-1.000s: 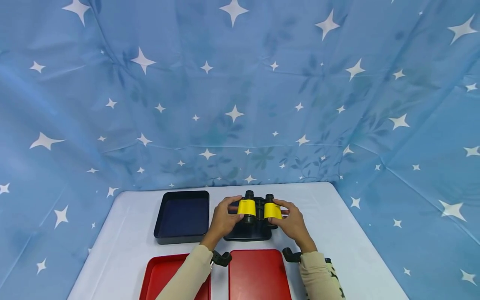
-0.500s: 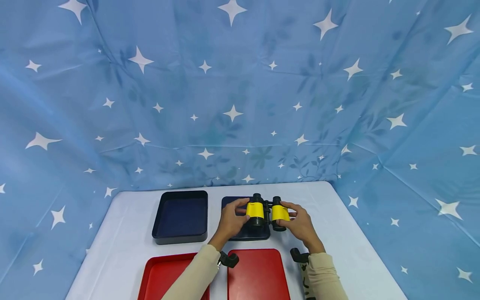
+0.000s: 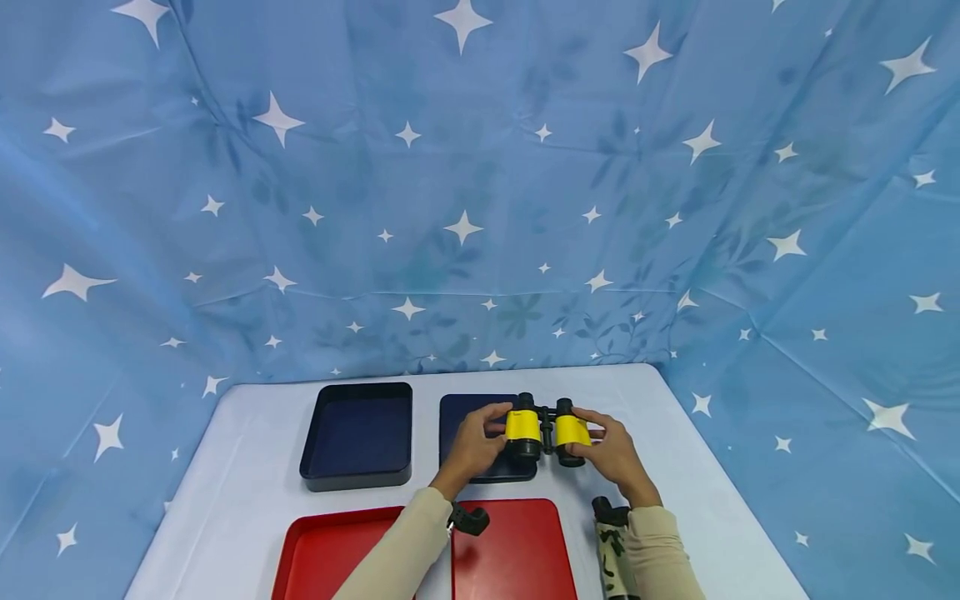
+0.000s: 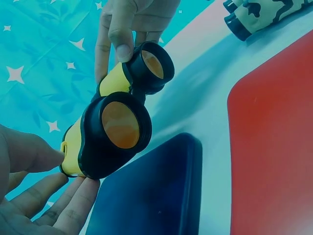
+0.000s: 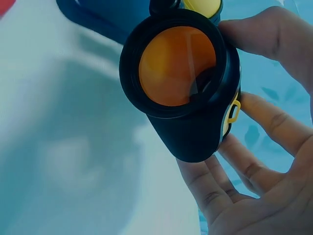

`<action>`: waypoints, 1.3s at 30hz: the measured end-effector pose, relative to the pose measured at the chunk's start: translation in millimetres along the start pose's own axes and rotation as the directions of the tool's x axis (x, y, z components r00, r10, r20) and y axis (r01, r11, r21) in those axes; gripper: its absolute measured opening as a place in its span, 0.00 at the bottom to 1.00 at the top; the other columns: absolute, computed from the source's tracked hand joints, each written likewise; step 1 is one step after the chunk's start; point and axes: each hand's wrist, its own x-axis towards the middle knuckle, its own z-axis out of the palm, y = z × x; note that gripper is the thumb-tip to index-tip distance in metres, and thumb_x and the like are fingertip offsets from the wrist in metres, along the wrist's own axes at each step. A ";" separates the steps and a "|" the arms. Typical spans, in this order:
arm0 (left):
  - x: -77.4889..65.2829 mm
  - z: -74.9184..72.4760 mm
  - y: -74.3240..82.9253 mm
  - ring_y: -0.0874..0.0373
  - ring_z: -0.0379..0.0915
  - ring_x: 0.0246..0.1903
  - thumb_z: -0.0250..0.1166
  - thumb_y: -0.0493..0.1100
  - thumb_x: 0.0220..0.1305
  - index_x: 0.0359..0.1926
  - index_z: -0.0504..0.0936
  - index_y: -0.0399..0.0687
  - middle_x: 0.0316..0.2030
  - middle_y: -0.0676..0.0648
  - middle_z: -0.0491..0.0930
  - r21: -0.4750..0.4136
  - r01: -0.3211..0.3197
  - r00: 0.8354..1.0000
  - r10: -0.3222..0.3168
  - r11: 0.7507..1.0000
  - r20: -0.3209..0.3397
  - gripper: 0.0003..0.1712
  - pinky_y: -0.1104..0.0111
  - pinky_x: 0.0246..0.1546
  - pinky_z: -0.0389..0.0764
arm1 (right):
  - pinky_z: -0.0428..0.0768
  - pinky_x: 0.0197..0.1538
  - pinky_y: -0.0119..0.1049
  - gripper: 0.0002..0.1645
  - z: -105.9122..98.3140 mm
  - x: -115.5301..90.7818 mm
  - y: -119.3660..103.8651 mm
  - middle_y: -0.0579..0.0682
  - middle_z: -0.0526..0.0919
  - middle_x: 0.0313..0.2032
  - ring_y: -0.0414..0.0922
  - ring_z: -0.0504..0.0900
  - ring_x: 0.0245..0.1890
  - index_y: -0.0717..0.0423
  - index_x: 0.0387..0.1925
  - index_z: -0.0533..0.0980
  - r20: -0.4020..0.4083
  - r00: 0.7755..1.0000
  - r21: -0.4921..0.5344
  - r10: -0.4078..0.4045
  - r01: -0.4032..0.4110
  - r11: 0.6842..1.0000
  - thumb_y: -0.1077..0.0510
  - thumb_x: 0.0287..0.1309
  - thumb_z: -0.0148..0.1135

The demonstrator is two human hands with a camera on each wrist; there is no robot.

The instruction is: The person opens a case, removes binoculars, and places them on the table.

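Note:
A pair of yellow and black binoculars (image 3: 523, 426) is held between both hands, over the right edge of a dark blue flat lid (image 3: 457, 410). My left hand (image 3: 478, 443) grips the left barrel, thumb on the yellow band and fingers beneath, as the left wrist view shows. On the other barrel, my right hand (image 3: 617, 457) has its thumb at one side and its fingers round the other. Orange-tinted lenses (image 4: 121, 125) face the left wrist camera. In the right wrist view, a shadow lies on the white cloth below the near lens (image 5: 177, 66).
A black open tray (image 3: 360, 433) stands left of the dark lid. Nearer are a red tray (image 3: 318, 554), partly behind my left sleeve, and a flat red lid (image 3: 517, 550). A camouflage-patterned object with black ends (image 3: 615, 554) lies beside my right sleeve. Blue star-printed curtain surrounds the table.
Both hands have carried the binoculars to the right, from over the dark lid to its right edge. More of the dark lid and the camouflage-patterned object now shows.

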 end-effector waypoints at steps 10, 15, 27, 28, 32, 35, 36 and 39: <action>2.9 18.6 -5.0 0.43 0.75 0.59 0.60 0.27 0.63 0.68 0.73 0.50 0.67 0.47 0.73 -0.017 0.037 0.998 -0.036 0.999 0.048 0.33 0.62 0.51 0.84 | 0.82 0.55 0.52 0.41 -8.3 1.4 15.8 0.59 0.63 0.70 0.62 0.75 0.61 0.42 0.68 0.72 0.012 0.999 -0.005 0.039 -0.039 0.999 0.58 0.51 0.75; 5.0 28.1 -5.5 0.43 0.75 0.58 0.60 0.26 0.62 0.67 0.74 0.50 0.66 0.46 0.73 -0.046 0.055 0.996 -0.052 0.997 0.067 0.33 0.60 0.51 0.83 | 0.81 0.57 0.54 0.42 -14.1 0.4 21.7 0.60 0.62 0.71 0.63 0.73 0.62 0.43 0.68 0.71 0.005 0.998 -0.014 0.057 -0.057 0.998 0.58 0.51 0.75; 8.0 47.6 -9.8 0.45 0.73 0.60 0.59 0.26 0.62 0.68 0.73 0.48 0.68 0.46 0.71 -0.103 0.117 0.987 -0.104 0.988 0.121 0.33 0.58 0.55 0.82 | 0.79 0.58 0.57 0.41 -22.9 -5.6 30.2 0.63 0.61 0.72 0.66 0.72 0.63 0.47 0.69 0.70 -0.005 0.995 -0.026 0.099 -0.099 0.995 0.60 0.52 0.72; 7.9 48.7 -9.9 0.45 0.73 0.60 0.58 0.26 0.62 0.68 0.73 0.48 0.68 0.46 0.71 -0.108 0.123 0.986 -0.109 0.987 0.126 0.33 0.58 0.55 0.82 | 0.79 0.58 0.57 0.41 -23.4 -6.0 31.0 0.63 0.61 0.72 0.66 0.72 0.63 0.47 0.69 0.70 -0.005 0.994 -0.026 0.105 -0.105 0.994 0.60 0.52 0.72; 7.7 52.8 -10.3 0.43 0.72 0.61 0.58 0.26 0.62 0.69 0.72 0.47 0.69 0.44 0.69 -0.132 0.136 0.983 -0.117 0.982 0.144 0.34 0.58 0.56 0.81 | 0.79 0.57 0.58 0.41 -25.6 -7.0 33.5 0.63 0.62 0.71 0.66 0.71 0.64 0.48 0.69 0.70 -0.003 0.993 -0.035 0.116 -0.116 0.993 0.59 0.52 0.72; 8.1 55.6 -10.8 0.41 0.71 0.61 0.58 0.26 0.61 0.69 0.72 0.46 0.69 0.42 0.69 -0.149 0.133 0.982 -0.109 0.980 0.155 0.34 0.58 0.56 0.81 | 0.78 0.57 0.59 0.41 -27.1 -7.3 35.0 0.64 0.63 0.71 0.66 0.71 0.64 0.49 0.69 0.70 -0.001 0.993 -0.040 0.120 -0.119 0.992 0.59 0.52 0.72; 8.2 56.5 -10.8 0.41 0.71 0.61 0.58 0.26 0.61 0.69 0.72 0.45 0.69 0.41 0.69 -0.154 0.132 0.982 -0.107 0.979 0.158 0.34 0.58 0.56 0.81 | 0.78 0.57 0.58 0.41 -27.5 -7.4 35.4 0.64 0.64 0.70 0.66 0.70 0.64 0.49 0.69 0.70 -0.001 0.992 -0.039 0.123 -0.123 0.992 0.59 0.52 0.72; 9.0 59.3 -11.4 0.41 0.71 0.62 0.57 0.26 0.61 0.69 0.72 0.45 0.69 0.42 0.68 -0.162 0.131 0.980 -0.104 0.978 0.167 0.33 0.57 0.56 0.81 | 0.78 0.57 0.59 0.42 -28.3 -6.6 38.1 0.65 0.64 0.70 0.67 0.70 0.65 0.49 0.69 0.70 -0.003 0.991 -0.039 0.132 -0.132 0.991 0.59 0.52 0.72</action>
